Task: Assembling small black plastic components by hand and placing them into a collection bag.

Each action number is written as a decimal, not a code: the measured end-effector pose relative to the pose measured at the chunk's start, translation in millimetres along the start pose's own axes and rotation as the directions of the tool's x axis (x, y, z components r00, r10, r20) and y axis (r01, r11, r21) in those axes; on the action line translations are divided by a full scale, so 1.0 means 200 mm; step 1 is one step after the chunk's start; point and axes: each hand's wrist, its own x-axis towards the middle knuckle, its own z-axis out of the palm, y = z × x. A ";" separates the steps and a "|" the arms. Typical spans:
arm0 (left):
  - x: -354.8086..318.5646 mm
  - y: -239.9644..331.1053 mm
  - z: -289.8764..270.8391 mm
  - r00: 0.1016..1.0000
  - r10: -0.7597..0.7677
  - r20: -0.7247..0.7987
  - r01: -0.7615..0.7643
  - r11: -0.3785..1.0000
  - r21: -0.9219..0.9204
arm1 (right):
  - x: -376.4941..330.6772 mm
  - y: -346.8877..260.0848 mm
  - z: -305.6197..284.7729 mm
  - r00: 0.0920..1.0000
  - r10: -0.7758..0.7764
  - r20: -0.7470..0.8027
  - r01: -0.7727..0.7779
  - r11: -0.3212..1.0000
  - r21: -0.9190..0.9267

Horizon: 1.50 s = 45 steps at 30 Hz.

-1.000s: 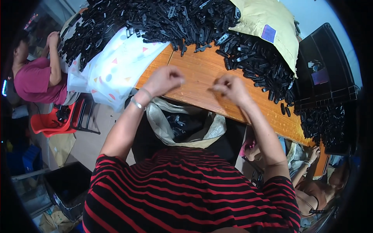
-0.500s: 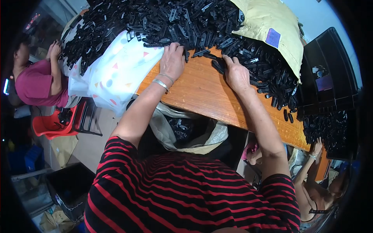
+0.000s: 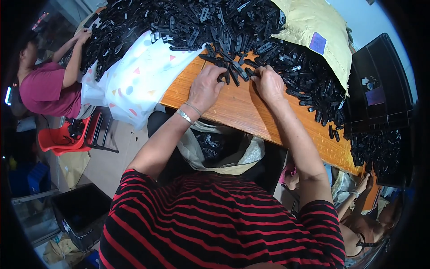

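A big heap of small black plastic parts [image 3: 215, 22] covers the far side of a wooden table [image 3: 251, 112]. My left hand [image 3: 206, 87], with a metal bracelet on the wrist, rests palm down on the wood, its fingertips touching a few black parts [image 3: 233, 71] pulled out of the heap. My right hand [image 3: 268, 83] lies close beside it, fingers bent over the same small cluster. Whether either hand actually grips a part is hidden by the fingers.
A white bag with coloured triangles [image 3: 139, 80] hangs off the table's left end. A tan sack [image 3: 318, 36] lies on the heap. An open bag of black parts [image 3: 219, 148] sits below the table edge. A person in pink [image 3: 45, 85] works at left; another person's hand [image 3: 363, 188] is lower right.
Both hands reached forward from the table's near edge into the heap, then drew back a little with a few black parts raked onto the bare wood.
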 end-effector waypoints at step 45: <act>-0.05 0.12 -0.08 0.697 -0.463 0.547 0.684 0.201 -0.702 | -0.27 -0.16 -0.08 0.893 0.054 0.447 -0.418 0.470 0.778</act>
